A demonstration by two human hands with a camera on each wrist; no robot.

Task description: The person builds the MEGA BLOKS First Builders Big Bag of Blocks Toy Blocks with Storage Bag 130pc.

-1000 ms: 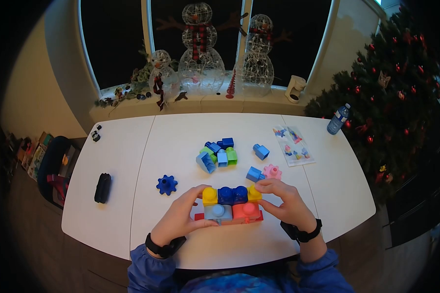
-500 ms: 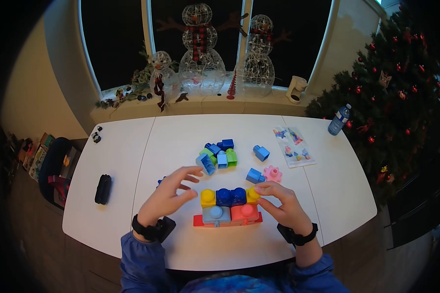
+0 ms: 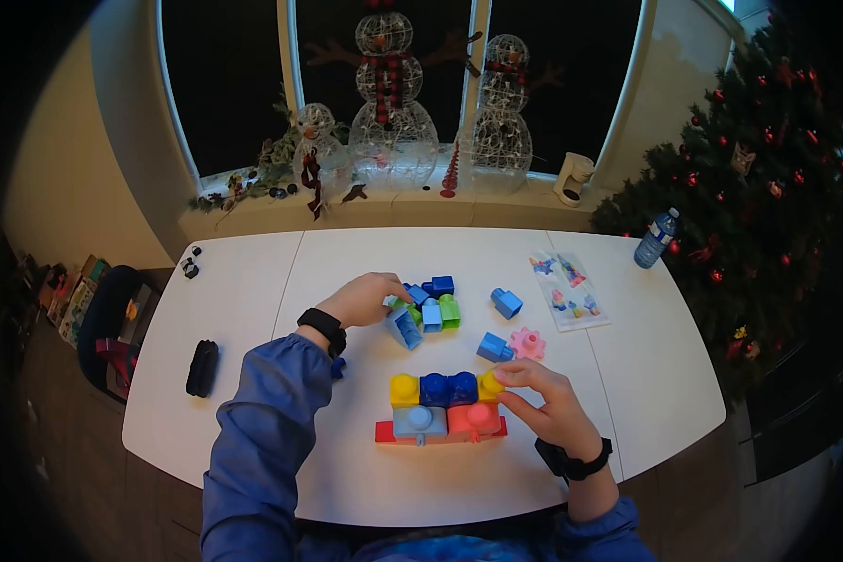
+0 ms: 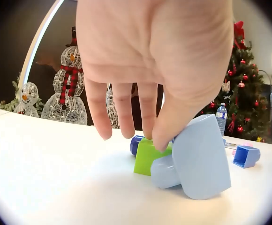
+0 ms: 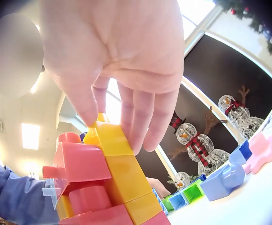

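Observation:
My left hand [image 3: 361, 300] reaches over the brick pile. In the left wrist view its thumb and fingers [image 4: 147, 126] point down at a green brick [image 4: 145, 157], beside a large light blue piece [image 4: 201, 157]; whether they grip it I cannot tell. My right hand [image 3: 554, 403] pinches the yellow brick [image 3: 489, 386] at the right end of the built row, seen also as the top yellow brick [image 5: 116, 139] in the right wrist view. Two dark blue bricks [image 3: 448, 388] and a left yellow brick [image 3: 404, 389] complete that row, behind a grey-blue piece [image 3: 420, 422] and a coral piece [image 3: 475, 421].
Two blue bricks [image 3: 507, 303] [image 3: 495, 347] and a pink gear [image 3: 527, 343] lie right of the pile. A picture sheet [image 3: 569, 290] and a bottle [image 3: 657, 238] stand farther right. A black case [image 3: 202, 367] is at left; a blue gear [image 3: 337, 367] shows beside my left sleeve.
My left hand has left the built blocks and moved forward to the pile, its sleeve now partly covering the blue gear. My right hand stays at the yellow brick.

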